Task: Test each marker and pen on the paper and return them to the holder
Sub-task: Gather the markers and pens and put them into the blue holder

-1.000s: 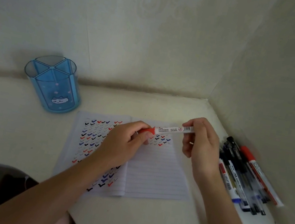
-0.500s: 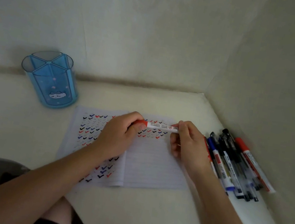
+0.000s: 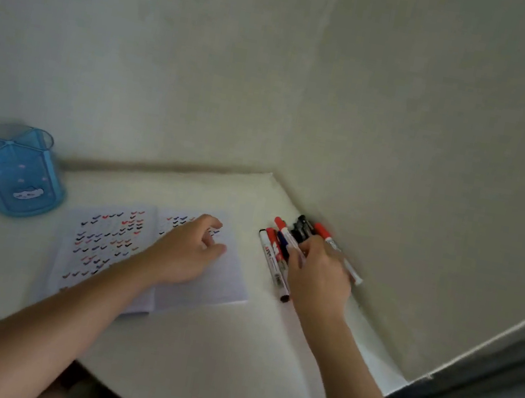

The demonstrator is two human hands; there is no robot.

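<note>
Reaching into a loose pile of markers and pens (image 3: 279, 254), the right hand (image 3: 318, 274) lies over its middle with the fingers bent down among the barrels. The frame is blurred there, and I cannot tell whether the hand has closed on any one of them or only touches them. The pile lies on the pale surface (image 3: 212, 346), just beside the cream wall (image 3: 434, 158) on the right. At its left edge a white-barrelled marker with dark ends (image 3: 272, 266) lies clear of the hand. A red-capped marker (image 3: 279, 223) and several black pens (image 3: 301, 226) stick out beyond the fingertips. Another red-capped white marker (image 3: 323, 232) runs along the wall side, partly under the hand.

The left hand (image 3: 188, 252) rests on the right-hand page of an open lined notebook (image 3: 222, 282), fingers loosely curled and holding nothing that shows. Rows of small red, blue and black tick marks cover the left page and the top of the right one.

Well apart, at the far left of the surface near the back wall, a translucent blue plastic pen holder (image 3: 15, 171) stands upright. It is split into compartments and has a small white cat figure on its front.
</note>
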